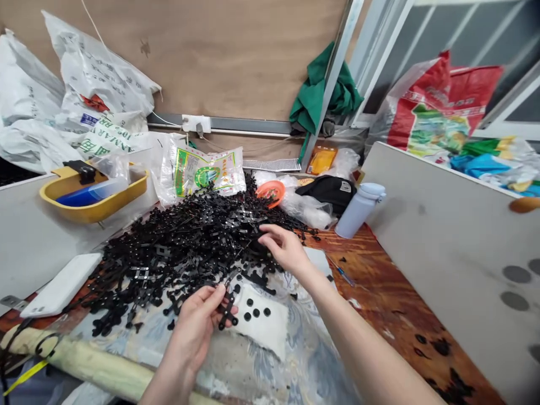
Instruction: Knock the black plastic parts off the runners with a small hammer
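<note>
My left hand (201, 318) is closed on a black jointed plastic part (228, 311), its crossed arms ending in round knobs, held low over the table. Up and to the right, at the near edge of the pile, my right hand (287, 248) has thumb and forefinger bent towards each other. A thin dark strand (242, 250) seems to run between the two hands; what sits in the right fingertips is too small to make out. Several black round caps (257, 313) lie on a white cloth pad (270, 329) beside the left hand. Beyond spreads a heap of similar black parts (185, 242).
A white phone (63, 284) lies at left, below a yellow tray (93, 211) on the partition. A lavender bottle (360, 211) stands at right, near a black pouch (327, 192) and an orange dish (272, 191). A blue pen-like tool (346, 275) rests on the wood.
</note>
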{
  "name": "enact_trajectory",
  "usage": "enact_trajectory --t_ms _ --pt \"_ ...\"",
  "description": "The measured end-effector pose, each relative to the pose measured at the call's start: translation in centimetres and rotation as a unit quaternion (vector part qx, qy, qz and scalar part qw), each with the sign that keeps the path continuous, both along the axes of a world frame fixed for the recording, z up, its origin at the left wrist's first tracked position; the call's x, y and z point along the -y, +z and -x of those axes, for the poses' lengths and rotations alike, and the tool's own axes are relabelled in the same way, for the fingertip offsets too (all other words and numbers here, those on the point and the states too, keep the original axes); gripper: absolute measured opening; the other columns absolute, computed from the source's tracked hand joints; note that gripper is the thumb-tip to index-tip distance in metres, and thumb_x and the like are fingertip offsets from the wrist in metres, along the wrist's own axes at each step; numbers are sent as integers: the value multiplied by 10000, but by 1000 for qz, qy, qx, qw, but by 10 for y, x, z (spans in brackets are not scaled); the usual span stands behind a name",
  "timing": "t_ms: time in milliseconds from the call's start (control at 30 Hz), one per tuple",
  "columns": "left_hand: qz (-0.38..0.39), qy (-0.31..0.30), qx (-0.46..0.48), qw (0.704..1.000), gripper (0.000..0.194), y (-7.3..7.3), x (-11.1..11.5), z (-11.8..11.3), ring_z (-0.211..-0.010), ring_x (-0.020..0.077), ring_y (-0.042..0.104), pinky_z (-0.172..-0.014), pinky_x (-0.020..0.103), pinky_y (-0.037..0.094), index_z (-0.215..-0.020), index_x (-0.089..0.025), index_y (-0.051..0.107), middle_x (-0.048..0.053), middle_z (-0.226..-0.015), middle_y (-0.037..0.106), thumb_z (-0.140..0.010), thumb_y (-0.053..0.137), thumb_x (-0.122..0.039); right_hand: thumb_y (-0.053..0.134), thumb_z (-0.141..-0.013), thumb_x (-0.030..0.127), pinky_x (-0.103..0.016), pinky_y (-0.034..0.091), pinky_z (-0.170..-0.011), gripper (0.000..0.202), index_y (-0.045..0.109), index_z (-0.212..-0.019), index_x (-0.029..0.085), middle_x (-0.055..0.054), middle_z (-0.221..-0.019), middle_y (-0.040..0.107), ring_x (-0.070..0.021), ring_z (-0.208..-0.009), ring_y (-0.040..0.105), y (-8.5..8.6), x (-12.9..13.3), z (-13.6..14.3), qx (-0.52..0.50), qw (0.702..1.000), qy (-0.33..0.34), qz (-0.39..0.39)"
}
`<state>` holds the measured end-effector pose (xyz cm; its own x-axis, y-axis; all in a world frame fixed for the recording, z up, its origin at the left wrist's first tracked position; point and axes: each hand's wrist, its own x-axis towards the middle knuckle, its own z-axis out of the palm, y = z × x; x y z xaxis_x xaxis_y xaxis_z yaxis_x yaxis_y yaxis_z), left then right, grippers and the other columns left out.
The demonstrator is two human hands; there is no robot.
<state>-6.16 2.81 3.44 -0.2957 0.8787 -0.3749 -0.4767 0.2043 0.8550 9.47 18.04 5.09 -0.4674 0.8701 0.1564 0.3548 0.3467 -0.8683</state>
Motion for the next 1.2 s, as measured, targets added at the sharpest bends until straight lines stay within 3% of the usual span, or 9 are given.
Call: enact_trajectory --t_ms 200,367,467,667,800,900,1033,1100,1200 --pt "12 12 40 999 349 0 17 -28 -561 156 629 -457 220 494 -664 -140 634 2 -606 637 -539 856 -378 483 -856 376 -257 499 -545 251 615 -864 162 -13 -678 615 -136 -597 591 -15 109 -23 -52 981 58 176" --pt "21 26 61 998 254 -4 26 -45 -606 124 624 -560 202 504 -699 -146 660 6 -662 668 -637 810 -342 731 -674 356 -248 506 -510 296 600 -862 169 23 -665 563 -124 -591 550 -32 155 -26 -172 924 -27 339" --pt "43 18 95 994 218 -7 29 -54 -724 166 652 -630 223 513 -674 -158 672 25 -696 694 -659 794 -338 781 -624 412 -263 511 -505 364 590 -810 164 24 -616 569 -129 -553 556 -40 160 -25 -238 891 -79 378" --pt "56 -48 111 991 243 -15 45 -54 -819 257 668 -765 345 515 -763 -162 750 89 -786 745 -659 775 -379 708 -726 480 -249 508 -590 329 613 -810 176 -16 -746 635 -135 -643 604 -46 152 -34 -287 894 -111 327" --pt "84 -49 -72 993 402 0 61 -26 -977 290 629 -810 341 496 -977 -224 731 79 -991 741 -620 779 -402 649 -773 475 -214 444 -452 297 597 -826 188 39 -604 535 -108 -502 530 -34 142 -48 -241 907 -83 334" --pt "57 -59 -238 968 426 20 58 -9 -1046 259 583 -842 293 451 -1094 -298 665 28 -1079 701 -690 704 -430 639 -792 338 -201 425 -484 150 619 -802 189 54 -591 519 -84 -493 487 -20 134 -54 -149 932 16 330" --pt "51 -298 -333 893 78 28 38 -20 -691 185 561 -645 248 417 -707 -233 701 -13 -652 630 -646 716 -279 610 -783 186 -199 419 -554 60 670 -788 192 35 -652 598 -85 -575 504 -13 130 -48 -59 955 108 270" --pt "64 -319 -306 895 192 21 29 -31 -529 135 439 -518 232 334 -515 -198 594 -39 -496 481 -682 646 -279 587 -815 262 -209 436 -529 127 674 -885 202 26 -685 617 -89 -553 521 -16 131 -45 -103 943 78 305" --pt "86 -272 -258 923 252 8 25 -40 -491 112 347 -477 224 267 -497 -185 538 -49 -479 405 -677 631 -334 573 -824 438 -231 462 -489 300 639 -981 191 0 -733 631 -108 -542 563 -25 134 -44 -193 910 18 368"
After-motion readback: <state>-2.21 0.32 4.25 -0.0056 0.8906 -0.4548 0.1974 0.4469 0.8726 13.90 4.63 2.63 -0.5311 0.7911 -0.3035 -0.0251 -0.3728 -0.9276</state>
